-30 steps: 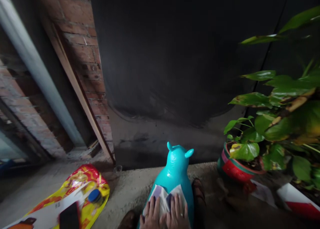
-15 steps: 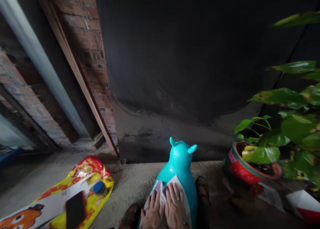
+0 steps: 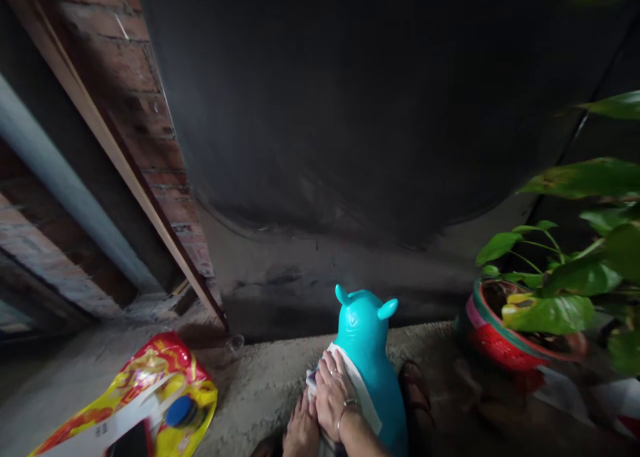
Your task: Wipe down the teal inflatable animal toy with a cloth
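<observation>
A turquoise inflatable animal toy with two small ears stands on the concrete floor at the bottom centre. A white and purple cloth lies over its back. My right hand, with a bracelet at the wrist, presses flat on the cloth on the toy's left flank. My left hand rests flat just below and left of it, touching the cloth's lower edge.
A red and green pot with a leafy plant stands to the right. A yellow and red plastic bag with a blue cap and a dark phone lies at left. Brick pillar, slanted wooden plank and a dark wall stand behind.
Both hands have slid from the toy's back towards its left flank, the right hand now higher than the left. The camera has swung slightly to the right.
</observation>
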A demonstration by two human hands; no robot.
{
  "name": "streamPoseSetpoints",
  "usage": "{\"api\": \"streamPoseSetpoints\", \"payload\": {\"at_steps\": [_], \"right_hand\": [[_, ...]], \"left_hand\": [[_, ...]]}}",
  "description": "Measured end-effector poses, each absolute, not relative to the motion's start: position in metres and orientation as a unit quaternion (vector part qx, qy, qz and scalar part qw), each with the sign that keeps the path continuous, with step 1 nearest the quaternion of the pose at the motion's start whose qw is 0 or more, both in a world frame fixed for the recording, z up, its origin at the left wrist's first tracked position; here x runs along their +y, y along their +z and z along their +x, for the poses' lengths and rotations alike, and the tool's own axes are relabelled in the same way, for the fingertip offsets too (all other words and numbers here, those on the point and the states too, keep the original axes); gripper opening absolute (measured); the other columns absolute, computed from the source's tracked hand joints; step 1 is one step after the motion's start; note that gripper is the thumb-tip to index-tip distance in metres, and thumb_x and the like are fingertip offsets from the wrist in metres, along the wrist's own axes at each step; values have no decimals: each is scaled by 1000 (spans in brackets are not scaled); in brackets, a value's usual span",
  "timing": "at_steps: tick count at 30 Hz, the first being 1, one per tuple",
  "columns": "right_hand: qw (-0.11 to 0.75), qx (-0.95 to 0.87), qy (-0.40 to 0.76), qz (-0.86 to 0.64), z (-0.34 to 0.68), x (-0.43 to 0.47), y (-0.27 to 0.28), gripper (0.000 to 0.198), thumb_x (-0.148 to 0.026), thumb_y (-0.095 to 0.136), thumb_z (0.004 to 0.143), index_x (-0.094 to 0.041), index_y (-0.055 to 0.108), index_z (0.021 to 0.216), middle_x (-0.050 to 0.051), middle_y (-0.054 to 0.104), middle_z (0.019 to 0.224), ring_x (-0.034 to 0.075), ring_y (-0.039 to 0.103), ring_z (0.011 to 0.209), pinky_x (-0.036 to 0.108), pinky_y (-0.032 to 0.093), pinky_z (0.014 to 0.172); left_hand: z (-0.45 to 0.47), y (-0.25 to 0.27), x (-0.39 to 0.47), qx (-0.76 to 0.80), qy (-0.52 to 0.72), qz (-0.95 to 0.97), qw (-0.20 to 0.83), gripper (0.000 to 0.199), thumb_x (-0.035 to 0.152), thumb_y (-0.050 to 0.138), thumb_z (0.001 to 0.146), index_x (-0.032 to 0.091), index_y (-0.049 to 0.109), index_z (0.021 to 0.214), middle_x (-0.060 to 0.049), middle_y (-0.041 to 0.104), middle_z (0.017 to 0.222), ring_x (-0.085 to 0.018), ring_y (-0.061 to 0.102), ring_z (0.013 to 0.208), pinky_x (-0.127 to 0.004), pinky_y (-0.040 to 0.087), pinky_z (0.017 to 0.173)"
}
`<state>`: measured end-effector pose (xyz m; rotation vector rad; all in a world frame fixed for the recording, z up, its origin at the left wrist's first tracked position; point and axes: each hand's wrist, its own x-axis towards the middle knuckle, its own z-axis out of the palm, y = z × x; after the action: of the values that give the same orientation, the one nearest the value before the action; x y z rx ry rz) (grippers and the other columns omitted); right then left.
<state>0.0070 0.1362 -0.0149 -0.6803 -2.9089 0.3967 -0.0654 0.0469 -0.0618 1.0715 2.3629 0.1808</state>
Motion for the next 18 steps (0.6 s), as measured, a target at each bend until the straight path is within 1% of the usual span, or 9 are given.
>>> {"api": "streamPoseSetpoints", "payload": {"at_steps": [2, 4, 6, 8, 11, 13, 15, 18], "right_hand": [[61, -960, 144, -232, 13, 133, -11, 50, -30, 39, 95, -5, 49, 137, 17, 41, 149, 28, 21, 147, 50, 15, 125], [67, -949, 164, -262, 22, 128, -12, 48, -31, 39, 96, -9, 51, 137, 14, 41, 150, 28, 21, 147, 50, 15, 125], [93, -931, 176, -305, 34, 121, -20, 46, -34, 40, 97, -17, 52, 137, 8, 40, 151, 27, 23, 147, 49, 19, 125], [123, -916, 173, -341, 47, 111, -32, 43, -35, 40, 97, -24, 53, 137, 1, 39, 151, 26, 27, 145, 50, 25, 123], [188, -898, 132, -375, 69, 87, -55, 39, -40, 45, 95, -30, 58, 131, -3, 42, 148, 29, 40, 139, 56, 35, 116], [253, -871, 74, -415, 82, 68, -68, 38, -43, 48, 93, -30, 62, 127, -1, 47, 144, 32, 46, 134, 59, 40, 109], [302, -833, 15, -463, 92, 49, -78, 39, -42, 48, 93, -26, 64, 125, 5, 52, 140, 35, 50, 130, 61, 41, 105], [317, -791, -44, -522, 99, 30, -86, 45, -41, 43, 92, -17, 67, 122, 16, 58, 133, 40, 55, 123, 62, 44, 98]], "left_hand": [[-63, -57, 47, 869, 19, 403, 286, 58, 13, 29, 88, 16, 35, 146, -6, 31, 157, -16, 30, 145, -26, 29, 119], [-57, -49, 46, 865, -14, 406, 296, 59, 14, 34, 87, 17, 33, 147, -5, 27, 158, -17, 27, 146, -27, 27, 120], [-47, -40, 43, 866, -30, 408, 288, 61, 13, 33, 87, 20, 32, 147, -3, 23, 159, -18, 24, 147, -29, 25, 121], [-35, -32, 36, 869, -30, 412, 272, 61, 12, 29, 88, 22, 30, 148, -1, 21, 160, -17, 22, 148, -32, 26, 121], [-14, -30, 22, 900, -19, 374, 225, 57, 17, 22, 92, 26, 26, 149, 0, 23, 160, -16, 26, 147, -37, 34, 117], [-1, -34, 10, 926, -12, 334, 176, 54, 24, 23, 95, 27, 26, 149, -2, 28, 159, -18, 33, 144, -39, 40, 112], [8, -41, -1, 936, 6, 327, 133, 53, 30, 27, 95, 27, 30, 147, -5, 33, 157, -22, 37, 142, -42, 43, 110], [13, -50, -12, 930, 29, 353, 102, 53, 34, 32, 93, 25, 38, 145, -6, 36, 155, -25, 38, 141, -43, 45, 109]]}}
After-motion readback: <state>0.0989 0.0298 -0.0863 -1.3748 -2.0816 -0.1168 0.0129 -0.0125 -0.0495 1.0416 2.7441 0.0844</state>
